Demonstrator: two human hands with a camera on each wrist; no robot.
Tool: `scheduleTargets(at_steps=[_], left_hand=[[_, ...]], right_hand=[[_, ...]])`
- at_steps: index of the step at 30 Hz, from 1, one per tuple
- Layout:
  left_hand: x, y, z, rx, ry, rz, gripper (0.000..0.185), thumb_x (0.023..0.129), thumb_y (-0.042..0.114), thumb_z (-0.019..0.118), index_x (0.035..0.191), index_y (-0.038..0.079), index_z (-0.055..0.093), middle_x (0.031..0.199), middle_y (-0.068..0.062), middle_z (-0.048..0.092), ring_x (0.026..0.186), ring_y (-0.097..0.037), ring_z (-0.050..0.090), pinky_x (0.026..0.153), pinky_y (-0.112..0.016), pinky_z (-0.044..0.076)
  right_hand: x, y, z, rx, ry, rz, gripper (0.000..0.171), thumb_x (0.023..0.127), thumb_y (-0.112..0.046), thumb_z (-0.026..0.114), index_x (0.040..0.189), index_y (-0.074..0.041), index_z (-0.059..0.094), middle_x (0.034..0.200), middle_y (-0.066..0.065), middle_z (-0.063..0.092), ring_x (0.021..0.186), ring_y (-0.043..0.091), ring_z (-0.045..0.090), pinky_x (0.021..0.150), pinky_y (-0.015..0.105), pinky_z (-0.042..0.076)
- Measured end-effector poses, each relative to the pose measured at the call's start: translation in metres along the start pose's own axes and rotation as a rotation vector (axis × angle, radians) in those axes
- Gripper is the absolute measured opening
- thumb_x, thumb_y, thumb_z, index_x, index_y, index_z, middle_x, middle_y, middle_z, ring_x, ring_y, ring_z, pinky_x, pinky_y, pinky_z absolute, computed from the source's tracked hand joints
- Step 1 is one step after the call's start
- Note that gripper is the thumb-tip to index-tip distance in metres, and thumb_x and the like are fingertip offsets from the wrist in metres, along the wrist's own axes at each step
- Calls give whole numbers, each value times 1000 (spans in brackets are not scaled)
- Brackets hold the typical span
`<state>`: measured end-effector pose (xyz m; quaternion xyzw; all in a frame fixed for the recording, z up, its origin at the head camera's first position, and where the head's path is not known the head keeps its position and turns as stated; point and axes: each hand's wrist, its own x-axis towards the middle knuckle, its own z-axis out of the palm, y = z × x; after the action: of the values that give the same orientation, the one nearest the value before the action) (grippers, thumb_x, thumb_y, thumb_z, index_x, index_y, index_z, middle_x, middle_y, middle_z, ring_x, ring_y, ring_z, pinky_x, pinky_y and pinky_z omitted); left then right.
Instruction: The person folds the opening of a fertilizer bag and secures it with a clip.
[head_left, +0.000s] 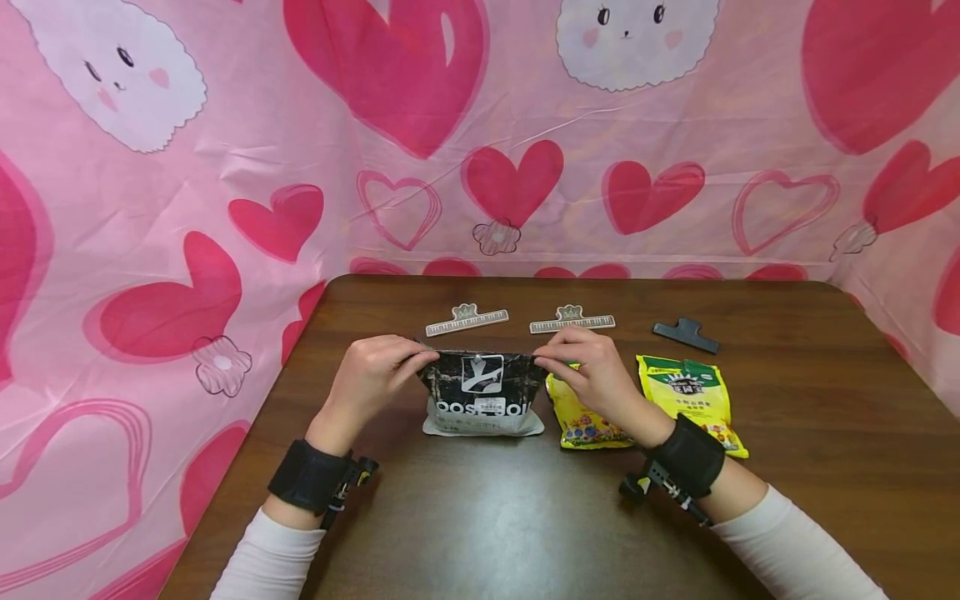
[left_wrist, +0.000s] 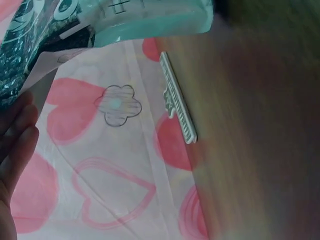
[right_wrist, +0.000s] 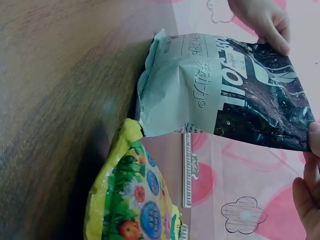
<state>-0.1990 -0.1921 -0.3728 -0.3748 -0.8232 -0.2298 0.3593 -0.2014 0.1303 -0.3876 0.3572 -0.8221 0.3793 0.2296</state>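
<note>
A black and pale grey soil bag (head_left: 483, 396) stands upright on the brown table, its black top edge stretched between both hands. My left hand (head_left: 382, 372) pinches the top left corner between thumb and fingers. At the top right corner, my right hand (head_left: 588, 371) pinches the edge the same way. The right wrist view shows the bag's printed front (right_wrist: 200, 85) with both hands at its dark end. Just right of the bag, partly behind my right forearm, lies a yellow packet (head_left: 588, 421) with flower pictures.
A second yellow packet (head_left: 690, 400) lies farther right. Behind the bag are two clips with piano-key patterns, a left one (head_left: 467, 319) and a right one (head_left: 572, 320). A dark clip (head_left: 686, 335) lies at the back right. A pink heart-print cloth (head_left: 525, 125) hangs behind the table.
</note>
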Motion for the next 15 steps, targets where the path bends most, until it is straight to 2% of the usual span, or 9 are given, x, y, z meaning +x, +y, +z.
scheduleTargets(at_steps=[3,8,11,15], left_hand=[[1,1,-2,22,-26,6,13,73,15,85,80,10,75,69,-1,71,60,-13,65,59,-30,54],[4,1,-2,-18,-77,-28,11,77,15,82,81,10,73,65,0,68,56,-11,59,57,-28,50],[5,1,-1,-21,-77,-36,10,78,15,82,81,11,73,65,0,67,56,-11,59,57,-29,49],[5,-1,0,-10,-52,-41,10,77,15,82,79,11,74,68,1,67,63,-12,59,59,-29,49]], right_hand=[[0,0,-1,-5,-6,-14,15,82,-4,76,96,-10,79,86,-2,69,83,11,61,68,21,50],[1,1,-1,3,-20,-23,15,84,-3,75,97,-9,79,87,-1,69,81,11,61,66,21,51],[2,0,-2,-1,-49,-11,15,85,-4,74,99,-8,79,89,0,69,84,12,62,69,22,52],[3,0,-4,-25,-106,10,17,86,-7,74,103,-8,78,94,1,70,92,15,63,77,29,56]])
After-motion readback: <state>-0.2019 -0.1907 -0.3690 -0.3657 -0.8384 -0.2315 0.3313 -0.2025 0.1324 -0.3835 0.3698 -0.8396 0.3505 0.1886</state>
